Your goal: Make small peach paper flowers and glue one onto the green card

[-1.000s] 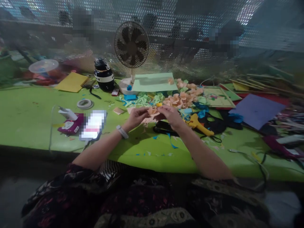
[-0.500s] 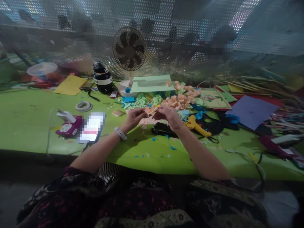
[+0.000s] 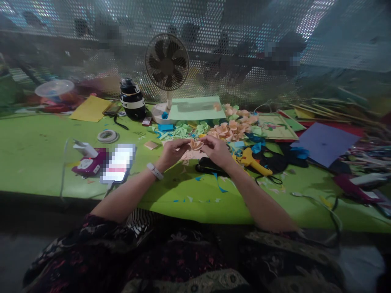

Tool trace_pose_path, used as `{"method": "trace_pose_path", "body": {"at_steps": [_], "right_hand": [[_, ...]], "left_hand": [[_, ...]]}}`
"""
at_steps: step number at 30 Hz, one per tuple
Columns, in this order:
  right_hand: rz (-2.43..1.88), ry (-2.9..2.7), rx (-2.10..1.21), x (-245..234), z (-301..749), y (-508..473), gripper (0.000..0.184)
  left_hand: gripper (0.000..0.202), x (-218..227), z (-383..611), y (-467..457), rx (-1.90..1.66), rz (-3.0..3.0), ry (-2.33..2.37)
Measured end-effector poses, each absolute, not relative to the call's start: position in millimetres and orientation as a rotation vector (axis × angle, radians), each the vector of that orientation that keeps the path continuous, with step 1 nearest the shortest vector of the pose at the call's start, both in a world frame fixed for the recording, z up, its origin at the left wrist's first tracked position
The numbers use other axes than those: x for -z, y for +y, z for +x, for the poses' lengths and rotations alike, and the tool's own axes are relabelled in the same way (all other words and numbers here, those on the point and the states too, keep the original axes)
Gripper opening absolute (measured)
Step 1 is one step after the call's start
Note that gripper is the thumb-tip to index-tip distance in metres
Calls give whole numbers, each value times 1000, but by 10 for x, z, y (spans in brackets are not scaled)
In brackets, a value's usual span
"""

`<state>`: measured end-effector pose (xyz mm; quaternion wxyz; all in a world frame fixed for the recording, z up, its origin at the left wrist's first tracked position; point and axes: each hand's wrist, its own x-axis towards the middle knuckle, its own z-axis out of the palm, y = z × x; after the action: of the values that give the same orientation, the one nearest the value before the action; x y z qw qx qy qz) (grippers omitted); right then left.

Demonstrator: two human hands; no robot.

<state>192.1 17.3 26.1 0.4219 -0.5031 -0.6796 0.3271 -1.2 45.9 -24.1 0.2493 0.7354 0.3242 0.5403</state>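
Note:
A small peach paper flower (image 3: 196, 145) is pinched between my two hands above the middle of the green table. My left hand (image 3: 174, 154), with a white band on its wrist, grips the flower's left side with thumb and fingertips. My right hand (image 3: 216, 151) is closed on its right side. Pale pink paper (image 3: 195, 154) lies below the fingers. Close by my right hand rest a black stapler (image 3: 206, 166) and a yellow glue gun (image 3: 255, 162). Behind the hands is a heap of peach paper flowers (image 3: 230, 129) and green paper pieces (image 3: 183, 130).
A fan (image 3: 166, 63) and a dark bottle (image 3: 133, 101) stand at the back. To the left are a lit phone (image 3: 118, 162), a tape roll (image 3: 107, 136) and a purple box-like item (image 3: 90, 165). Purple paper (image 3: 325, 142) and sticks lie right. Cables cross the front edge.
My right hand has turned and its fingers now pinch the flower's right edge. The flower shows its petals more openly between the hands. The table items have stayed put.

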Motion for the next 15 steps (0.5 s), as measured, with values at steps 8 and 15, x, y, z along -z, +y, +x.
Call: {"method": "trace_pose_path", "body": {"at_steps": [8, 15], "right_hand": [[-1204, -2009, -409, -227, 1939, 158, 20], [-1237, -2141, -158, -143, 1944, 178, 22]], "left_hand": [[25, 234, -35, 448, -1430, 2151, 865], [26, 230, -42, 423, -1364, 2294, 919]]}}
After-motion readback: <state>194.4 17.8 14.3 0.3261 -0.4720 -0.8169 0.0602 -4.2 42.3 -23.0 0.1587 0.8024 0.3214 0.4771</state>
